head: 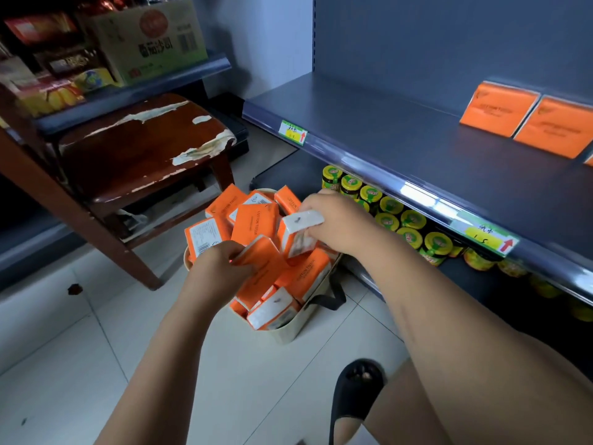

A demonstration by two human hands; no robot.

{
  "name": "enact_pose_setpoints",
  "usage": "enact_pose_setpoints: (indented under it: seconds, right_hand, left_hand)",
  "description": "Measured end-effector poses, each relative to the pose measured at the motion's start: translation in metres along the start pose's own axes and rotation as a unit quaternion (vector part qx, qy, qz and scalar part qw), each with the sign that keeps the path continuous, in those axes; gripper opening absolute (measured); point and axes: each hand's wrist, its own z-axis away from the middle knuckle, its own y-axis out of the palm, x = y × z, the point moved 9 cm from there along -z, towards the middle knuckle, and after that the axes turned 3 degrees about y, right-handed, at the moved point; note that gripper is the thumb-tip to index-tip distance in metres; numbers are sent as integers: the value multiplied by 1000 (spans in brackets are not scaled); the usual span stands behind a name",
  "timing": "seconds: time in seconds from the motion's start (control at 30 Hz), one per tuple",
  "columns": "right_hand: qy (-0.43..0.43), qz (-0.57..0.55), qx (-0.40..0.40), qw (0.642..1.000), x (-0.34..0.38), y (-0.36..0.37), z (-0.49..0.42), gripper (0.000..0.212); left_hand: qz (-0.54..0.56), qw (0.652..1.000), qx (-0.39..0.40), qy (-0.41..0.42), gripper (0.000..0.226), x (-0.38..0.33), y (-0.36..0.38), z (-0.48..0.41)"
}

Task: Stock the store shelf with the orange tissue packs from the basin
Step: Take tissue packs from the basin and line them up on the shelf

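Observation:
A cream basin (290,332) on the tiled floor holds several orange tissue packs (253,221). My left hand (218,271) grips one orange pack (266,264) near the basin's front left. My right hand (333,223) holds another pack (296,234) by its white end, lifted slightly above the pile. Two orange packs (499,109) (553,126) lean side by side at the back right of the grey shelf (385,130); a third shows only a corner at the right edge.
Green-lidded jars (401,220) fill the lower shelf under the grey shelf's lip. A worn brown stool (144,139) stands left of the basin. A cardboard box (147,36) and snack packs sit on the left shelf. My black slipper (356,390) is on the floor.

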Motion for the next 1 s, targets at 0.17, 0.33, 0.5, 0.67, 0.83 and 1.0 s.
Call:
enact_pose_setpoints:
  seconds: [0.17, 0.33, 0.5, 0.67, 0.83, 1.0]
  right_hand:
    - [80, -232, -63, 967, -34, -33, 17, 21]
    - [146, -383, -82, 908, -45, -43, 40, 14]
    - [242, -515, -107, 815, -69, -81, 83, 36]
    - [251, -555, -198, 768, -128, -149, 157, 22]
    - [285, -562, -284, 723, -194, -199, 236, 24]
    - [315, -518, -375, 701, -243, -237, 270, 24]
  left_hand:
    - [65, 997, -26, 39, 19, -22, -31, 3]
    - [106, 989, -56, 80, 14, -58, -56, 5]
    - [188, 972, -42, 132, 10, -120, -71, 2]
    - [307, 935, 25, 175, 8, -208, -57, 5]
    - [366, 902, 106, 201, 11, -305, -13, 11]
    - [402, 878, 171, 196, 20, -385, 43, 17]
